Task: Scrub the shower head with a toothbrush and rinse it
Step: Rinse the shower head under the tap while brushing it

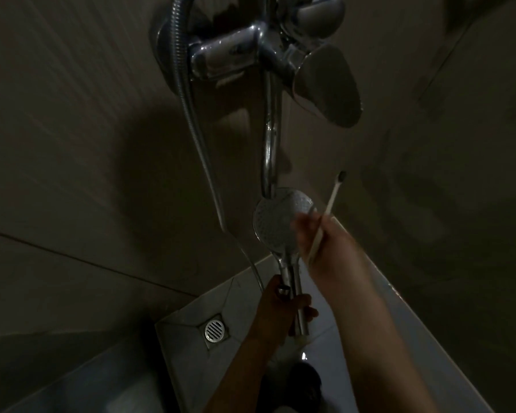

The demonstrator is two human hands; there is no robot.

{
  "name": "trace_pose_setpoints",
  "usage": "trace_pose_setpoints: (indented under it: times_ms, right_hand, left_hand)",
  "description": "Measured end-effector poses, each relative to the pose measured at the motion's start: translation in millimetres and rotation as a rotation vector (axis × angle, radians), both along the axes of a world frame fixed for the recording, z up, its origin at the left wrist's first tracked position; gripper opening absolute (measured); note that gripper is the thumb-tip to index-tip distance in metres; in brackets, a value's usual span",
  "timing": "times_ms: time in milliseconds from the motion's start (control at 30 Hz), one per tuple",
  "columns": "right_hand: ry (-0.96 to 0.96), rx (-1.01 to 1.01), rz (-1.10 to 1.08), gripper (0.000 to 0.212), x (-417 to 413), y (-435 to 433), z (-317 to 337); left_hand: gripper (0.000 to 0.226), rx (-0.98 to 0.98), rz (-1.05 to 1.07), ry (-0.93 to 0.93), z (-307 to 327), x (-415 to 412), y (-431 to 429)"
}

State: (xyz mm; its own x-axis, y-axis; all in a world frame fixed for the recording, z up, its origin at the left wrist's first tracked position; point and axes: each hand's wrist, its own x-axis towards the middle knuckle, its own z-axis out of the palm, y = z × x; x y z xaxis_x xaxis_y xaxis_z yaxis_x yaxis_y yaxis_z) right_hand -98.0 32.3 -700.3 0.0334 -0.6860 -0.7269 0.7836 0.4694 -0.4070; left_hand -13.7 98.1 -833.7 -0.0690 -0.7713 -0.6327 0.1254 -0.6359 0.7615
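Centre of the frame, below the spout: shower head, spray face turned toward the viewer, presumably to expose the nozzles for scrubbing. Left hand: grip closed round its chrome handle, steadying it. Right hand, just beside the face: grip pinching a white toothbrush, bristles raised clear of the head. Hose runs to the mixer tap, upper centre. Floor drain, lower left of the hands.

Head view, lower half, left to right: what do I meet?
Floor drain → left hand gripping the shower head by its handle → right hand holding the toothbrush.
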Motion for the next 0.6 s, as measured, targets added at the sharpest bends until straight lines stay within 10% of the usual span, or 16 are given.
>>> trace_pose_setpoints:
  times_ms: [167,600]
  right_hand:
    - [0.305,0.005,0.284,0.028,14,21,-47]
    - [1.322,-0.205,0.783,0.020,17,21,-93]
  left_hand:
    - [0.019,-0.075,-0.040,-0.199,2,4,-3]
    - [0.009,0.028,0.083,0.018,-2,20,2]
